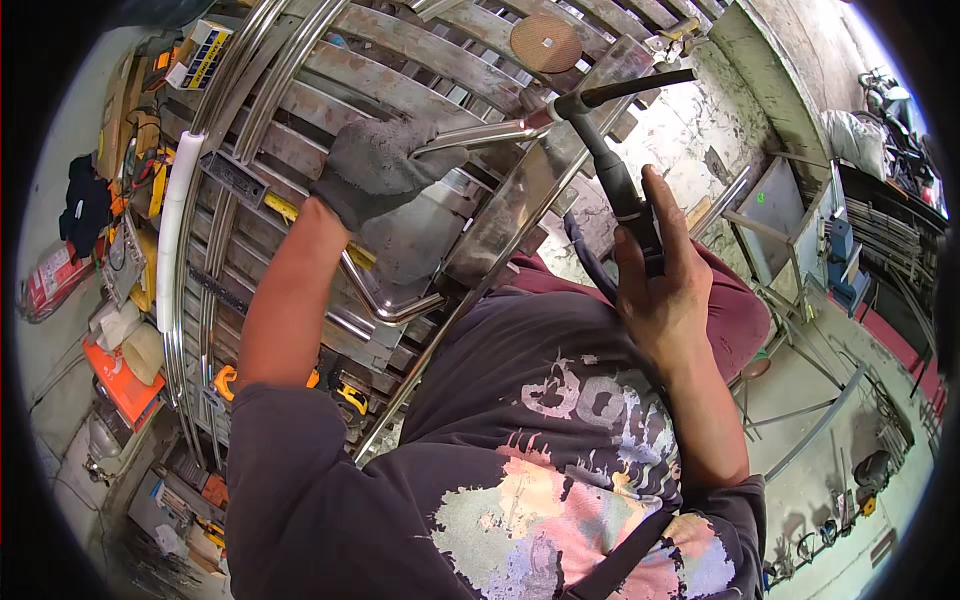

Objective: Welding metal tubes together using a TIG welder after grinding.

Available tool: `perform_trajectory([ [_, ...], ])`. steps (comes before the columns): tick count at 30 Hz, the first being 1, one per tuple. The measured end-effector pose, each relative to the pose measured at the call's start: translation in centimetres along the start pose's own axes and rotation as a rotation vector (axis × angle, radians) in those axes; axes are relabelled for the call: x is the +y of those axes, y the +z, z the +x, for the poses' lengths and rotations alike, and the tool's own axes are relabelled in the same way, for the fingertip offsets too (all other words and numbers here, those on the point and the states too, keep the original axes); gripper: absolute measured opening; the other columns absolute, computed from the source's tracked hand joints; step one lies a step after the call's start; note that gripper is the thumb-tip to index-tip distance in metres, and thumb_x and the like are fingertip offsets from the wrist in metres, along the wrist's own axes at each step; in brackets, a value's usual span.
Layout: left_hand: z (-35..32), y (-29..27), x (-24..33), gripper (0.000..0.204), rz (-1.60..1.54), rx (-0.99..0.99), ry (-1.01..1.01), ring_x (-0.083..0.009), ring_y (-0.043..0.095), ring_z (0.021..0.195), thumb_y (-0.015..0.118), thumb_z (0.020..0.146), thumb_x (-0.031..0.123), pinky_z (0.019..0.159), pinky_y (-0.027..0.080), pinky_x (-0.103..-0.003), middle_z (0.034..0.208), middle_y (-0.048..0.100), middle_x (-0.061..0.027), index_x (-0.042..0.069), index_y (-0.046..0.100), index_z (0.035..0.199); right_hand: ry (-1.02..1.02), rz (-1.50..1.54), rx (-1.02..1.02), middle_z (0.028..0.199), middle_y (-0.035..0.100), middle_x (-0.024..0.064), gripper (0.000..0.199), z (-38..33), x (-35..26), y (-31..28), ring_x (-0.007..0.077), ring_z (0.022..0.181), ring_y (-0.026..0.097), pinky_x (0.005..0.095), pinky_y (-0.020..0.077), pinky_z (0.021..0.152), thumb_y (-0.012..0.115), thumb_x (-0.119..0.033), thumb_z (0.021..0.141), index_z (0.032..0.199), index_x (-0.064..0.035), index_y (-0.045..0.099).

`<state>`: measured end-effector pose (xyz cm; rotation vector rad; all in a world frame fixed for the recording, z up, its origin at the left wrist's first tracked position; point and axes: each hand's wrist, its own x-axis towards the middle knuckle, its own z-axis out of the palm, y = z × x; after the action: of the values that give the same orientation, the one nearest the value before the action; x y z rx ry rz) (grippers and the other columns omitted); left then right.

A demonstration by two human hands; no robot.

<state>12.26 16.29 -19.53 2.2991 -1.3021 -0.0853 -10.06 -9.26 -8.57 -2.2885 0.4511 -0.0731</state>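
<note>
In a dark grey work glove, my left hand (375, 170) is closed around a shiny metal tube (485, 136), above the slatted metal bench. My bare right hand (665, 285) grips the handle of a black TIG welding torch (618, 180). The torch head sits at the far end of the tube; whether they touch I cannot tell. A dark cable (588, 262) hangs beside the handle. Below my left hand, a bent shiny tube (390, 308) lies on the bench, close to a yellow-marked tool (360, 256) partly hidden by my wrist.
A round brown abrasive disc (546, 43) lies on the bench slats (410, 45). Long polished tubes (262, 70), one with a white sleeve (180, 220), run along the left side. Tools and boxes crowd the left wall. A metal frame (780, 215) stands at the right.
</note>
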Motion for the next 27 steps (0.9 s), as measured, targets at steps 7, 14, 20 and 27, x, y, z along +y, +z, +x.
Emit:
perform_trajectory([
  [7, 0.3, -0.3, 0.3, 0.033, 0.057, 0.018, 0.016, -0.0327, 0.071, 0.068, 0.076, 0.094, 0.044, 0.062, 0.056, -0.041, 0.076, 0.072, -0.0119, 0.011, 0.074, 0.094, -0.011, 0.025, 0.004, 0.126, 0.072, 0.0224, 0.061, 0.0, -0.1, -0.1, 0.0286, 0.103, 0.076, 0.0375, 0.0578, 0.089, 0.067, -0.003, 0.100, 0.158, -0.0115, 0.048],
  [14, -0.4, 0.1, -1.0, 0.041, 0.016, -0.101, 0.032, -0.0367, 0.074, 0.078, 0.067, 0.097, 0.057, 0.069, 0.060, -0.047, 0.095, 0.078, -0.0155, 0.031, 0.077, 0.126, 0.017, -0.010, -0.014, 0.136, 0.068, 0.0244, 0.056, 0.1, -0.2, 0.0, 0.0317, 0.120, 0.072, 0.0383, 0.0564, 0.097, 0.066, -0.003, 0.101, 0.155, -0.0084, 0.052],
  [20, 0.7, -0.6, 0.7, 0.031, -0.058, 0.046, 0.033, -0.0318, 0.072, 0.070, 0.078, 0.093, 0.041, 0.064, 0.057, -0.042, 0.080, 0.073, -0.0125, 0.011, 0.075, 0.096, 0.022, -0.002, -0.010, 0.134, 0.069, 0.0240, 0.062, -0.3, 0.0, 0.2, 0.0296, 0.112, 0.074, 0.0369, 0.0566, 0.093, 0.066, -0.003, 0.100, 0.158, -0.0092, 0.047],
  [27, 0.2, -0.5, 0.4, 0.034, 0.024, -0.045, -0.038, -0.0336, 0.072, 0.071, 0.078, 0.093, 0.044, 0.063, 0.057, -0.042, 0.079, 0.072, -0.0142, 0.010, 0.074, 0.095, -0.012, -0.009, 0.002, 0.132, 0.070, 0.0229, 0.060, -0.3, 0.0, 0.2, 0.0294, 0.110, 0.075, 0.0363, 0.0567, 0.092, 0.067, -0.002, 0.100, 0.157, -0.0081, 0.049],
])
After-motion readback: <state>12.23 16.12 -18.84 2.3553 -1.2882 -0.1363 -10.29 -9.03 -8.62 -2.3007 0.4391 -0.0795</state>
